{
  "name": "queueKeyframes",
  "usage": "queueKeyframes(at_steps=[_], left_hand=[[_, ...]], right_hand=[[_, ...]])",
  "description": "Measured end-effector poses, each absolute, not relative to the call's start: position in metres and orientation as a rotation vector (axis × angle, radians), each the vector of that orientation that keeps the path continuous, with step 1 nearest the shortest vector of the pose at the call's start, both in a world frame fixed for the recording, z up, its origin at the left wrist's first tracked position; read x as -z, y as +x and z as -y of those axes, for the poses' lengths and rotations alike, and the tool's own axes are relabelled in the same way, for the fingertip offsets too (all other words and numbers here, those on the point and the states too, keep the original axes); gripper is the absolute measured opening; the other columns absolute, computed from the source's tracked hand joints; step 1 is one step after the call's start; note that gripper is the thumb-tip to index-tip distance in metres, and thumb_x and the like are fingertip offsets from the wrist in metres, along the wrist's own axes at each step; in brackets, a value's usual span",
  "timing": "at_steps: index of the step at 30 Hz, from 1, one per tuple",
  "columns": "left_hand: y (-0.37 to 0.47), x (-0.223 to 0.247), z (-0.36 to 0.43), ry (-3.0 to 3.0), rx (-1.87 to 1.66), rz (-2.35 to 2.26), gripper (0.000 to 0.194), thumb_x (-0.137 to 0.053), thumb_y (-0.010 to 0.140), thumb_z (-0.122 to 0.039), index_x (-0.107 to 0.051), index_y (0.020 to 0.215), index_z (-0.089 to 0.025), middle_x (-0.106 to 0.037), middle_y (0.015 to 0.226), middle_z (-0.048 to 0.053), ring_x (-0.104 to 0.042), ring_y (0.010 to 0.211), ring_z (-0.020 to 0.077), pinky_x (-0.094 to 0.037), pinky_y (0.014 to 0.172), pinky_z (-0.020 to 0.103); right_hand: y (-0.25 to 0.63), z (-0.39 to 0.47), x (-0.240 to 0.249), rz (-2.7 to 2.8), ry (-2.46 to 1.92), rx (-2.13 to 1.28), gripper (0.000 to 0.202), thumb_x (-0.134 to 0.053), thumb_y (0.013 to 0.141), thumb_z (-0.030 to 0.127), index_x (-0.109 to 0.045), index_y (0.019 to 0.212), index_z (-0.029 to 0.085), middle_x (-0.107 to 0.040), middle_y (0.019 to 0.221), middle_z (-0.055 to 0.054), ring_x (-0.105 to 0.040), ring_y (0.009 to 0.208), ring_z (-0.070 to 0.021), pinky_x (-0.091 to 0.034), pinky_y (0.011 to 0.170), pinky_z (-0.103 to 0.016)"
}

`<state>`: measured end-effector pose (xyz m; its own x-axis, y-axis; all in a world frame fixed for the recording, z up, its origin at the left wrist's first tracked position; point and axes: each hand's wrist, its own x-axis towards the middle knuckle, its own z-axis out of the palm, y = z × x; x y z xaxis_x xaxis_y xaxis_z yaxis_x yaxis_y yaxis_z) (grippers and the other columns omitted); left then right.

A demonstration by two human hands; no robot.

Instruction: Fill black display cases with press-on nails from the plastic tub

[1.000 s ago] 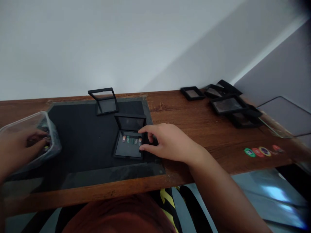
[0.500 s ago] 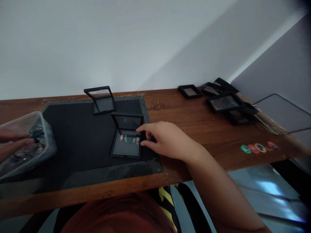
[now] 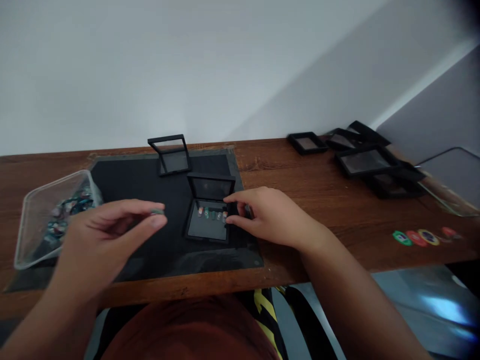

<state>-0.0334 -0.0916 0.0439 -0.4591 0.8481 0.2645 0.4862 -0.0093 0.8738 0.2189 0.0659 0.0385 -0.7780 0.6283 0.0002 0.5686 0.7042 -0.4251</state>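
Observation:
Between the thumb and fingers of my left hand (image 3: pixel 112 232) is a small green press-on nail (image 3: pixel 157 211), held above the dark mat. A black display case (image 3: pixel 204 230) lies on the mat with its lid raised. Several decorated press-on nails (image 3: pixel 213 215) form a row across its grey inside. My right hand (image 3: pixel 262 215) grips the case's right edge, the index fingertip near the hinge and the thumb lower, beside the last nail. Left of the case, a clear plastic tub (image 3: pixel 28 220) holds a heap of similar small pieces, partly hidden behind my left hand.
A second black case (image 3: pixel 174 162) stands with its lid up at the mat's back edge. More black cases (image 3: pixel 367 160) are piled at the back right, near the wall. Several round coloured stickers (image 3: pixel 428 237) lie at the right front of the wooden table (image 3: pixel 285 180).
My left hand has come out of the tub and moved right, carrying a green press-on nail over the mat. My right hand stays at the case. The view has shifted slightly left.

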Motion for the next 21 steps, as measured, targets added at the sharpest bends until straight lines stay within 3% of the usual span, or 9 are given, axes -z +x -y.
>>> queueKeyframes(at_steps=[7,16,21], left_hand=[[0.011,-0.020,0.064,1.414,-1.343,-1.684,0.014,-0.085,0.081,-0.037,-0.084,0.094,-0.032,-0.083,0.090,-0.001,-0.077,0.079,0.0144,-0.063,0.074,0.021],[0.023,-0.005,0.060,1.352,-1.294,-1.481,0.010,-0.082,0.085,-0.032,-0.084,0.095,-0.032,-0.083,0.094,-0.001,-0.078,0.087,0.0148,-0.064,0.081,0.020],[0.021,-0.007,0.060,1.369,-1.250,-1.469,0.006,-0.081,0.086,-0.032,-0.084,0.090,-0.035,-0.082,0.084,-0.005,-0.076,0.077,0.0109,-0.060,0.072,0.015]], right_hand=[[0.221,-0.064,-0.039,2.644,-0.590,-0.856,0.029,-0.077,0.092,0.033,-0.077,0.119,0.023,-0.075,0.089,0.001,-0.065,0.076,-0.0118,-0.042,0.071,-0.024],[0.221,-0.059,-0.032,2.443,-0.298,-0.917,0.030,-0.070,0.098,0.032,-0.072,0.126,0.020,-0.074,0.092,0.000,-0.066,0.082,-0.0099,-0.049,0.075,-0.022],[0.220,-0.059,-0.035,2.474,-0.173,-0.972,0.022,-0.060,0.104,0.026,-0.073,0.121,0.021,-0.076,0.104,0.000,-0.067,0.089,-0.0085,-0.050,0.079,-0.020]])
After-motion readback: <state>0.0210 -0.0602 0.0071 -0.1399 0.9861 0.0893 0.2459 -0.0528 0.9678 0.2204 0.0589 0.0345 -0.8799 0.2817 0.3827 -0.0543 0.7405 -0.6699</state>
